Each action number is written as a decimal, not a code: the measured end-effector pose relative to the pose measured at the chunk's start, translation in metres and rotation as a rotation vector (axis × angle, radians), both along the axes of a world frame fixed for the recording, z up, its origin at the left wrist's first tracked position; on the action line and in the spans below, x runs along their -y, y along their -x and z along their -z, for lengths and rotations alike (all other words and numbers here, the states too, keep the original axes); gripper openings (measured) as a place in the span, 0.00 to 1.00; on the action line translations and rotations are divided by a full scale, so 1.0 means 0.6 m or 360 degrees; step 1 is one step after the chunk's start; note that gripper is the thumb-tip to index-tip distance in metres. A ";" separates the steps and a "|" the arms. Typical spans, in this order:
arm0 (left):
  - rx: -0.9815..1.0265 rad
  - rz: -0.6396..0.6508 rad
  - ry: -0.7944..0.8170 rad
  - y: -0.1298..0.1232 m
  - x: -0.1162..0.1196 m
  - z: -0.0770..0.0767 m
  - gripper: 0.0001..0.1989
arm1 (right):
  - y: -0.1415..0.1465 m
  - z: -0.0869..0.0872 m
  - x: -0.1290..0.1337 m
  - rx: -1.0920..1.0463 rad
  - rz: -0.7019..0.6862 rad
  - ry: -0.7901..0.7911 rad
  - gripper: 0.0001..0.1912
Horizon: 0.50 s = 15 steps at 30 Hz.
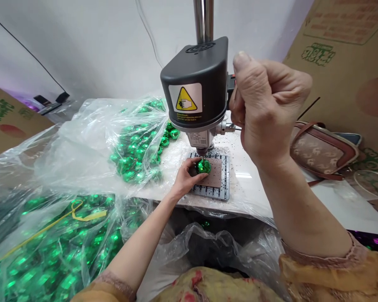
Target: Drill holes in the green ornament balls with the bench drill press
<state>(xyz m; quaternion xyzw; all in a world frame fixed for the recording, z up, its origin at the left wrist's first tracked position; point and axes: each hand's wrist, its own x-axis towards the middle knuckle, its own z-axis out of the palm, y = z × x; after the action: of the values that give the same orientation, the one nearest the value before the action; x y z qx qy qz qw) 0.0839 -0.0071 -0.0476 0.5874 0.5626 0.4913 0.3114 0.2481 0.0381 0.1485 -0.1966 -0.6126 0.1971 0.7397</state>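
Our left hand (pixel 187 178) holds a shiny green ball (pixel 204 166) with its fingers around it, and the ball sits on a square brown pad (pixel 216 176) on a grey slotted metal plate (pixel 209 193), directly under the tip of a black drill press head (pixel 193 77) with a yellow warning label. Our right hand (pixel 267 100) is raised beside this head and closes narrow like a fist; we cannot tell if it holds a handle there. On the white counter (pixel 244 167) lie small black specks (pixel 236 157). To the left, a clear plastic bag (pixel 91 142) covers many green balls (pixel 135 153), and a second clear bag (pixel 50 247) full of green balls lies nearer to us. A brown patterned handbag (pixel 323 151) rests at the right, beside a cardboard box (pixel 340 50).
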 end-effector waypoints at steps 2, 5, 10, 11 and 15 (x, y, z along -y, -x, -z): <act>0.0007 0.0053 -0.0021 -0.005 0.001 0.005 0.28 | 0.000 -0.002 0.000 -0.0057 -0.0061 -0.0024 0.27; 0.0127 0.0154 0.0003 -0.011 0.001 0.014 0.29 | -0.002 -0.003 -0.001 -0.0014 -0.0079 -0.0015 0.26; 0.0281 0.0237 0.0021 -0.013 0.000 0.023 0.32 | 0.000 0.007 0.011 -0.0060 -0.0042 -0.0102 0.27; 0.0291 0.0242 0.0018 -0.014 0.000 0.022 0.32 | 0.001 0.012 0.017 -0.0074 -0.0030 -0.0118 0.27; 0.0302 0.0214 -0.0022 -0.017 0.002 0.017 0.31 | 0.000 0.041 0.043 -0.0028 0.0137 -0.0167 0.26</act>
<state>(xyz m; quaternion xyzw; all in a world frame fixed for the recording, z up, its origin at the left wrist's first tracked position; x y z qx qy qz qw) 0.0940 -0.0085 -0.0579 0.5769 0.4865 0.5265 0.3915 0.2481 0.0124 0.1241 -0.1820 -0.6066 0.1345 0.7621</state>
